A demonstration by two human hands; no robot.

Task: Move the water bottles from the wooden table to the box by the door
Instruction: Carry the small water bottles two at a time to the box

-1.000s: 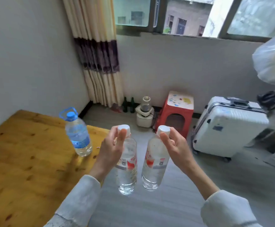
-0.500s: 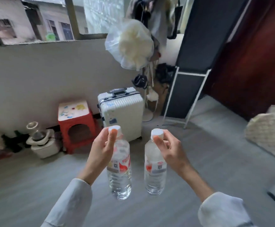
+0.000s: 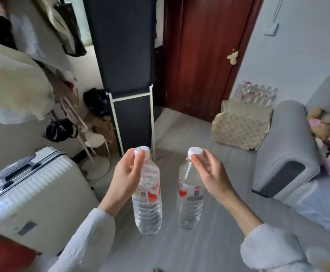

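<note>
My left hand point(image 3: 126, 177) grips a clear water bottle point(image 3: 147, 205) by its white cap, and the bottle hangs upright over the grey floor. My right hand point(image 3: 211, 175) holds a second, matching water bottle point(image 3: 190, 201) the same way, just to the right. Both have red and white labels. Ahead on the right, a patterned cardboard box point(image 3: 240, 124) stands on the floor beside the dark red door point(image 3: 201, 55), with several bottles point(image 3: 256, 93) standing behind it against the wall. The wooden table is out of view.
A white suitcase point(image 3: 30, 195) stands at the left. A coat rack with clothes point(image 3: 22, 75) and a dark screen on a white frame point(image 3: 128, 95) stand further back. A grey sofa arm point(image 3: 284, 154) with plush toys is at the right. Grey floor lies between me and the box.
The view has swung right, away from the table, window and red stool, and now faces the door and box. Both hands keep the bottles held by their caps.
</note>
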